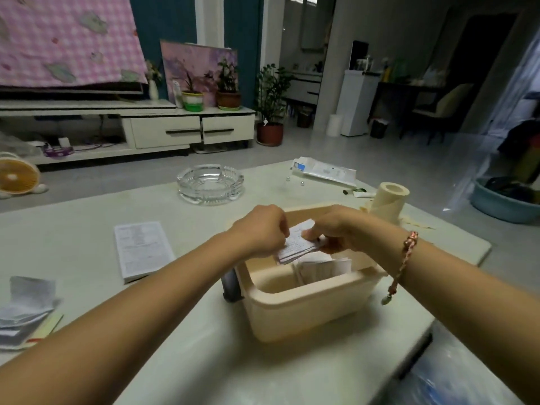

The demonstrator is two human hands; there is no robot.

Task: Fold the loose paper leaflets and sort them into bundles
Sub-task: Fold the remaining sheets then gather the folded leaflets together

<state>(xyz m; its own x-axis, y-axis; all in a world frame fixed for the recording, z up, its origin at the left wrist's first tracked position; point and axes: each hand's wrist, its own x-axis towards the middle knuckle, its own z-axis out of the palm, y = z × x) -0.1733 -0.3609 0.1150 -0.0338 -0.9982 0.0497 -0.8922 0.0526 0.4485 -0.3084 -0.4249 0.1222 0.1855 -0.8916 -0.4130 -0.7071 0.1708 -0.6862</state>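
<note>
So both hands are hovering right over the beige rectangular plastic tub [306, 305]. The left hand [263, 229] and right hand [336, 232] are each pinching an end of a small thick wad of folded white printed leaflets [298, 244], both grips curled tight on it, probably squaring it into a bundle. Working above the tub is making sense, since more loose white leaflets [321, 268] are sitting inside. A flat white printed stack [143, 249] is lying on the pale desk [204, 346] left of the tub, likely a sorted pile.
</note>
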